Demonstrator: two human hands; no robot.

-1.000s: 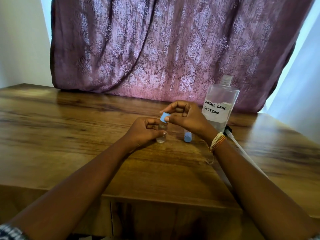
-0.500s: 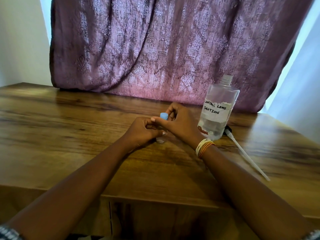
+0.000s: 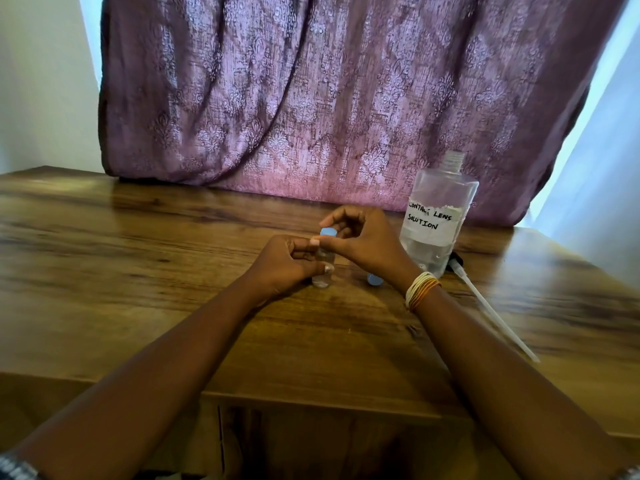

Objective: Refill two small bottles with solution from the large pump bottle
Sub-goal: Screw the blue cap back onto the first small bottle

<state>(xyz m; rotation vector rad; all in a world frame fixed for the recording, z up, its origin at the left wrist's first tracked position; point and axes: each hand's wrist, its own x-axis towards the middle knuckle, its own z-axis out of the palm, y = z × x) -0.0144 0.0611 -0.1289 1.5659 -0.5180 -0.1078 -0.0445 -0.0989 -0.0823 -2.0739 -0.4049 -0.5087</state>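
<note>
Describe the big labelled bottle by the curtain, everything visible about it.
The large bottle is clear plastic, upright on the wooden table before the purple curtain, just beyond the right hand. Its threaded neck is open, with no pump fitted. A torn white label reads "CONTACT LENS SOLUTION" by hand. Clear liquid fills only the lower part. Whether the hand touches it is unclear.

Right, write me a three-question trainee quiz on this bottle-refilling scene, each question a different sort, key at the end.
1. True or false: the large bottle has its pump fitted.
2. Which hand grips the small bottle? A) left B) right
3. Fill in: the cap at the right hand's fingertips is ____ in colour.

Key: 1. False; its neck is bare and the pump with tube lies on the table. 2. A, the left hand. 3. Blue.
</note>
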